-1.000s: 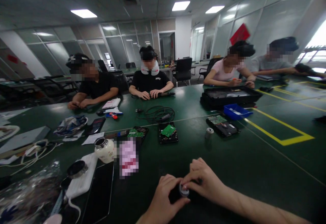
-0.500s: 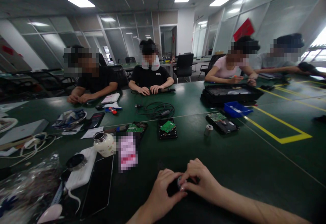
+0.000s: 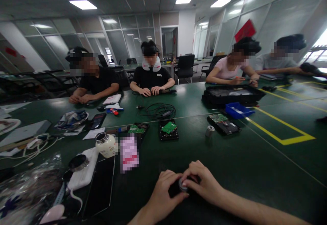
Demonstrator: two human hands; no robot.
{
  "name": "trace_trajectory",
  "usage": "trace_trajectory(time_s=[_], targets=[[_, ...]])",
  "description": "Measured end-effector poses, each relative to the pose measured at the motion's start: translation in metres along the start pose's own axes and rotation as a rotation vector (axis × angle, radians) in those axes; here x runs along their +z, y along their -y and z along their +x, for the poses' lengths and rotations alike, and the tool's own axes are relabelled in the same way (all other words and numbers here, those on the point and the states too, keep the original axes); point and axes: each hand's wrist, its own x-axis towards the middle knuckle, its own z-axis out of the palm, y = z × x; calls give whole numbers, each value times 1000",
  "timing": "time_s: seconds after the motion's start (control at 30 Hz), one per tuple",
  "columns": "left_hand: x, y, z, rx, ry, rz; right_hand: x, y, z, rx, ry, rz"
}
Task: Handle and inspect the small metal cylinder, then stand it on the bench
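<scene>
Both of my hands meet at the near edge of the green table (image 3: 230, 156), closed around a small dark round object with a silvery cap (image 3: 182, 185). My left hand (image 3: 163, 194) cups its dark body from the left and below. Fingers of my right hand (image 3: 203, 184) pinch the silvery top from the right. Most of the object is hidden by my fingers.
Open hard drives (image 3: 168, 130) (image 3: 223, 123), a small metal cylinder (image 3: 209, 131), a coiled cable (image 3: 159, 110), a blue tray (image 3: 237, 109) and a black case (image 3: 231, 95) lie ahead. A white jar (image 3: 106, 145), a tablet (image 3: 98, 187) and cables sit left. Four people work across the table.
My hands stay closed on the small object, shifting slightly; the fingers of my right hand have turned a little on the cap. The view rose a bit.
</scene>
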Motion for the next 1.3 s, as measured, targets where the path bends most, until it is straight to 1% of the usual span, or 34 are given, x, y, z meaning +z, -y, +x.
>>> trace_trajectory(time_s=[0.07, 0.2, 0.3, 0.37, 0.47, 0.53, 0.57, 0.67, 0.83, 0.93, 1.0, 1.07, 1.17, 1.2, 1.3], targets=[[0, 0, 0, -2, 3, -5, 1, -1, 0, 8, 9, -2], [-1, -2, 0, 1, -3, -10, 5, -5, 0, 36, -13, -34], [-2, -5, 0, 1, -4, -11, 2, -5, -2, 26, -26, -52], [-3, -6, 0, -2, -1, -12, -5, -2, -3, -40, 17, -40], [-3, -5, 0, -8, -1, -15, -20, 5, -3, -152, 160, -37], [-3, -4, -1, -14, -3, -16, -28, 9, -3, -178, 225, -71], [-2, -3, -1, -16, -1, -14, -30, 10, -2, -179, 238, -93], [-2, -1, -2, -16, 0, -11, -33, 8, 1, -175, 238, -145], [0, 0, -2, -3, -14, 0, -29, 8, 6, -209, 208, -182], [0, 0, -2, 5, -12, 4, -29, 14, 7, -239, 190, -164], [-1, -1, -2, -2, -9, 6, -33, 16, 7, -244, 163, -132], [-2, -3, -2, -10, 0, 4, -41, 10, 6, -216, 89, -108], [-4, -4, -2, -20, 14, -6, -57, -16, 7, -115, -74, -137], [-4, -4, -2, -24, 15, -11, -61, -27, 7, -79, -98, -171], [-4, -5, -3, -34, 8, -23, -65, -63, 5, 5, -62, -297]])
